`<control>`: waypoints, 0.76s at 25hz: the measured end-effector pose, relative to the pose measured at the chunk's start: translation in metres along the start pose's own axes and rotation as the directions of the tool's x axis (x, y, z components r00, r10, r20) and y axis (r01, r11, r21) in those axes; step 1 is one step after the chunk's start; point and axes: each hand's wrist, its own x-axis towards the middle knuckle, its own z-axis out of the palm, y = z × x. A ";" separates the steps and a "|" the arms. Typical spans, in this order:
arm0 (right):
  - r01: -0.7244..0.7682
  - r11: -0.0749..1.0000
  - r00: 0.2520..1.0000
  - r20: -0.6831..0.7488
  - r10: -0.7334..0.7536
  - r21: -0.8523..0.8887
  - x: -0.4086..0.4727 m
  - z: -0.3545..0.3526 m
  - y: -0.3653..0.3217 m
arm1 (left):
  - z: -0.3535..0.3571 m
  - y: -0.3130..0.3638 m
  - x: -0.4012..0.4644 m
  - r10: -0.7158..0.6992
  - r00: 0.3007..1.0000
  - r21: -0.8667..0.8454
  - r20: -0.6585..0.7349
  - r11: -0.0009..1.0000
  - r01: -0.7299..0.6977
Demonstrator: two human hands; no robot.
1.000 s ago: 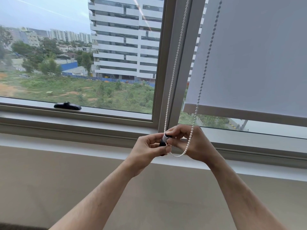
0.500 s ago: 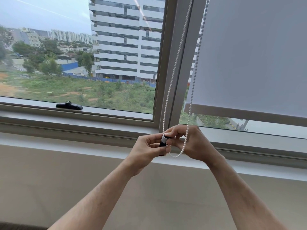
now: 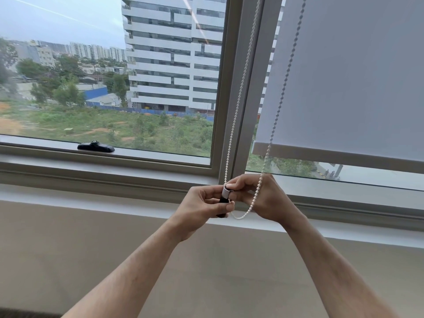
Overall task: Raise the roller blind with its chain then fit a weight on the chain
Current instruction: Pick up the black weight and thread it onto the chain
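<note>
A white bead chain (image 3: 238, 97) hangs in a loop in front of the window frame; its right strand crosses the grey roller blind (image 3: 348, 79), whose bottom bar sits a little above the sill. The loop's bottom curves just below my hands. A small weight (image 3: 225, 195), white on top and black below, is pinched between both hands at the left strand. My left hand (image 3: 202, 207) grips its black lower part. My right hand (image 3: 259, 198) holds its white top, with the right strand draped over the fingers.
A black window handle (image 3: 96, 146) lies on the left pane's lower frame. The grey mullion (image 3: 241, 88) stands behind the chain. A white sill (image 3: 114, 203) runs below the window, with a beige wall (image 3: 68, 260) under it.
The chain's right strand has swung back to the right across the blind after hanging nearer the mullion. Both hands stay together on the weight, almost unmoved.
</note>
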 end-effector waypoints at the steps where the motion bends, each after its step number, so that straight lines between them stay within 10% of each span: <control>1: -0.005 1.000 1.000 -0.002 0.005 0.021 -0.001 0.001 -0.002 | 0.000 0.000 -0.001 -0.006 1.000 -0.001 0.010 1.000 0.006; 19: 0.033 0.999 0.999 -0.031 -0.033 0.010 0.000 -0.005 -0.006 | 0.001 0.013 -0.004 0.008 0.999 -0.024 0.054 1.000 -0.007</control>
